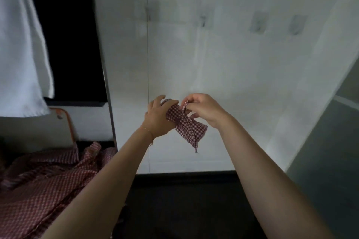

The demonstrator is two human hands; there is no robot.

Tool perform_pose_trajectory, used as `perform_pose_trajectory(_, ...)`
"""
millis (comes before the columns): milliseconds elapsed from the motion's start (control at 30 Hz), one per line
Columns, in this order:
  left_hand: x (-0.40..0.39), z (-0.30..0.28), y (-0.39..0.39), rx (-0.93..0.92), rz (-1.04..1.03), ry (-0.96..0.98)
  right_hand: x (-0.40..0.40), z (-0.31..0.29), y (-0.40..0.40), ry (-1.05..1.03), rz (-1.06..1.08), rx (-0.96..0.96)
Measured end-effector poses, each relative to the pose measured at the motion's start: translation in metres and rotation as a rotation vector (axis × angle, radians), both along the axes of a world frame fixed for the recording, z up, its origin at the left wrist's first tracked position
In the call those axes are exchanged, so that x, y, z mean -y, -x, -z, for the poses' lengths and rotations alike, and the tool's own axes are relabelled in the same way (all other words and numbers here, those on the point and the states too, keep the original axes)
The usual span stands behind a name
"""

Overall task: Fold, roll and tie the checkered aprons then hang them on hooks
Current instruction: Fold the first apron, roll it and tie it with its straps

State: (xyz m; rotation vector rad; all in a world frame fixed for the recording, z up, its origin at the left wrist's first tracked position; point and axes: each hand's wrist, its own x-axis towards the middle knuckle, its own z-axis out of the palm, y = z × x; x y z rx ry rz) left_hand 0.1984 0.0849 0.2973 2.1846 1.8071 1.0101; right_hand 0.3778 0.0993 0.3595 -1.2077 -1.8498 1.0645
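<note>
A rolled red-and-white checkered apron [186, 126] is held up in front of a white wall. My left hand [158, 117] grips the roll's left end, fingers curled over it. My right hand [202, 109] pinches a strap of the same apron at the roll's top, and a loose checkered end hangs down below. Several grey adhesive hooks [257, 23] are stuck on the wall above the hands. More checkered aprons [42, 186] lie in a crumpled heap at the lower left.
A white towel [21, 44] hangs at the upper left in front of a dark opening [66, 35]. An orange-framed chair back [66, 120] stands behind the heap. A grey panel [334, 141] slants along the right. The floor below is dark.
</note>
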Motion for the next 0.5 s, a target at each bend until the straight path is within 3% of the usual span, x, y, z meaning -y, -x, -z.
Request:
perform_pose_trajectory(133, 0.002, -0.059, 0.023, 0.495, 0.059, 0.101, -0.004, -0.054, 0.020, -0.044, -0.029, -0.157)
perform_pose_trajectory(300, -0.004, -0.084, 0.053, 0.584, 0.061, 0.086, -0.010, -0.091, 0.040, -0.138, 0.065, -0.182)
perform_pose_trajectory(500, -0.001, -0.125, 0.072, 0.753, 0.000, -0.180, -0.022, -0.133, 0.073, -0.221, 0.165, -0.013)
